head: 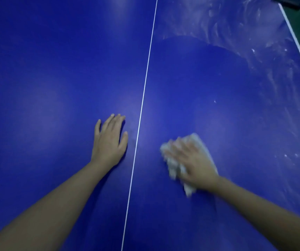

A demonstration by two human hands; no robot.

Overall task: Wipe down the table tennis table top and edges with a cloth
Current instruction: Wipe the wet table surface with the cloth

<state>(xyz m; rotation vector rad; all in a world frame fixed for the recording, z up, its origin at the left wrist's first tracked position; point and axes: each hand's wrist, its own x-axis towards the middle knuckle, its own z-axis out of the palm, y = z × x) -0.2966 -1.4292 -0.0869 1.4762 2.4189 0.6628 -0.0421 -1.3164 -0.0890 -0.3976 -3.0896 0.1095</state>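
head: right hand (194, 160) presses cloth (171, 166) on blue table (54, 69), left hand (109, 140) flat

Blue table (54, 69): white cloth (172, 164), left hand (109, 142) resting.

Table top (54, 69), places given from its centre line (143, 98), which runs near to far
- Left of the line, just beside it: left hand (109, 140), flat on the top
- Right of the line, near it: cloth (172, 165) on the top, right hand (192, 163) on the cloth
- Far right of the line: smears (236, 24) on the top, side edge (297, 44) beyond them
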